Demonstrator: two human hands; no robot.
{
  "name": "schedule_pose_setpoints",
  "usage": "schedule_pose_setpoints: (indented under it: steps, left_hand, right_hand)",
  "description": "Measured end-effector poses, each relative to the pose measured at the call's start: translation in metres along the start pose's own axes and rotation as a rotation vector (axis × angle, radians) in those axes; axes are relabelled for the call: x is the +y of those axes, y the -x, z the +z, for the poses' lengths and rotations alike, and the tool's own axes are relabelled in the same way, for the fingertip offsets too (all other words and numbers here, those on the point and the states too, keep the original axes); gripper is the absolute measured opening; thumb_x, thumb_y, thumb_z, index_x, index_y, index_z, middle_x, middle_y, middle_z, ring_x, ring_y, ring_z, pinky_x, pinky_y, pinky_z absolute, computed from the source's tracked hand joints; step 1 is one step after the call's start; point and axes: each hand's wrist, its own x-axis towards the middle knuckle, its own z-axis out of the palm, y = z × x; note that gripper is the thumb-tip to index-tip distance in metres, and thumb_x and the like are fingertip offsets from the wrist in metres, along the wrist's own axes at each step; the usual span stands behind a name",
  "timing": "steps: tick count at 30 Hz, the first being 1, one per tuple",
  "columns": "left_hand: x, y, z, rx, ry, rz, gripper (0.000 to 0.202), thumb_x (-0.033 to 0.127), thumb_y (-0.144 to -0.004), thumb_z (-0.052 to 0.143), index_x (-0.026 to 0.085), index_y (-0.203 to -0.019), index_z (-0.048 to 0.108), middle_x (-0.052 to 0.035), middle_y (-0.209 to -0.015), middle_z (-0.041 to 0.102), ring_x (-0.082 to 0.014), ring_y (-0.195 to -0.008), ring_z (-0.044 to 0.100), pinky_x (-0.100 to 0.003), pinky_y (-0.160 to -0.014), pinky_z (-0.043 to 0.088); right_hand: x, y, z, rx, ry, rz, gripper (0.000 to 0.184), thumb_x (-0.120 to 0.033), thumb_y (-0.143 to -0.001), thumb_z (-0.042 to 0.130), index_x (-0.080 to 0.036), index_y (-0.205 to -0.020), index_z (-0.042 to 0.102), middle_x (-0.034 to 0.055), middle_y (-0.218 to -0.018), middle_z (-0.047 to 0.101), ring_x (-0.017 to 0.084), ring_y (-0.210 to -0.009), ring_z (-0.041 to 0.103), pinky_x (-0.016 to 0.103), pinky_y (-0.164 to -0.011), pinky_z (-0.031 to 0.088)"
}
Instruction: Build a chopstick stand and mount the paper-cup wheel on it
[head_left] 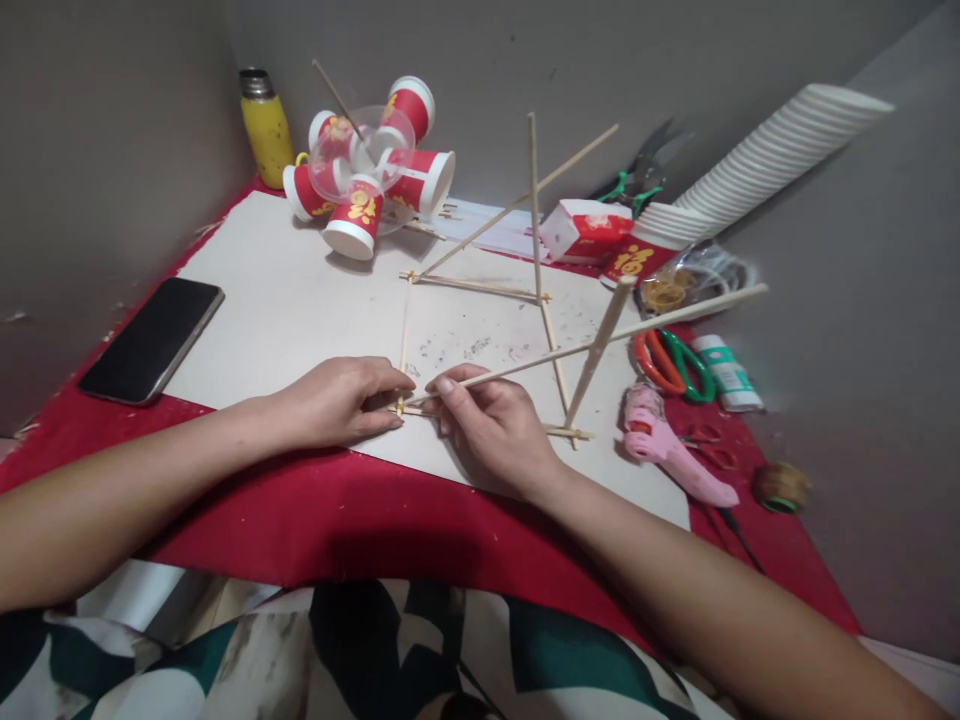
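Observation:
A frame of thin wooden sticks (480, 285) lies on a pale cardboard sheet (285, 300), with several sticks rising upright and slanted from its corners. My left hand (341, 400) rests on the sheet, fingers curled and pinching the frame's near-left corner (401, 405). My right hand (491, 425) is closed on a long wooden stick (600, 345) that slants up to the right from that same corner. Both hands meet at the corner joint.
A black phone (154, 340) lies at the left. A wheel of red paper cups (371, 165) and a yellow bottle (266, 125) stand at the back. At the right are a pink glue gun (671, 450), scissors (671, 365), a white glue tube (727, 372), stacked white cups (765, 155), pliers (645, 175).

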Motion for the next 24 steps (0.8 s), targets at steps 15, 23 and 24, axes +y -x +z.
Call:
schedule_pose_setpoints:
  steps: [15, 23, 24]
  left_hand:
    - [-0.0007, 0.0021, 0.0009, -0.013, -0.064, 0.119, 0.020, 0.018, -0.093, 0.061, 0.015, -0.107, 0.075, -0.0056, -0.093, 0.075, -0.0149, -0.081, 0.068, -0.023, -0.072, 0.048]
    - [-0.0028, -0.0009, 0.0021, -0.017, -0.030, 0.119, 0.018, 0.020, -0.093, 0.063, 0.016, -0.105, 0.076, -0.0057, -0.092, 0.076, -0.0158, -0.082, 0.070, -0.024, -0.073, 0.048]
    - [-0.0027, -0.0012, 0.0022, -0.019, -0.027, 0.116, 0.018, 0.021, -0.093, 0.063, 0.016, -0.105, 0.077, -0.0056, -0.092, 0.076, -0.0159, -0.083, 0.070, -0.024, -0.073, 0.049]
  right_hand:
    - [0.0035, 0.0023, 0.0051, 0.034, -0.041, -0.055, 0.031, -0.035, -0.101, 0.056, -0.018, -0.077, 0.067, -0.0015, -0.063, 0.063, 0.011, -0.060, 0.060, 0.027, -0.063, 0.049]
    - [0.0080, 0.0042, 0.0077, 0.052, -0.072, -0.072, 0.031, -0.033, -0.102, 0.057, -0.019, -0.076, 0.067, -0.0012, -0.066, 0.065, 0.011, -0.063, 0.063, 0.026, -0.066, 0.051]
    - [0.0083, 0.0042, 0.0078, 0.050, -0.071, -0.072, 0.031, -0.033, -0.102, 0.057, -0.019, -0.076, 0.067, -0.0011, -0.066, 0.065, 0.011, -0.064, 0.063, 0.026, -0.067, 0.051]
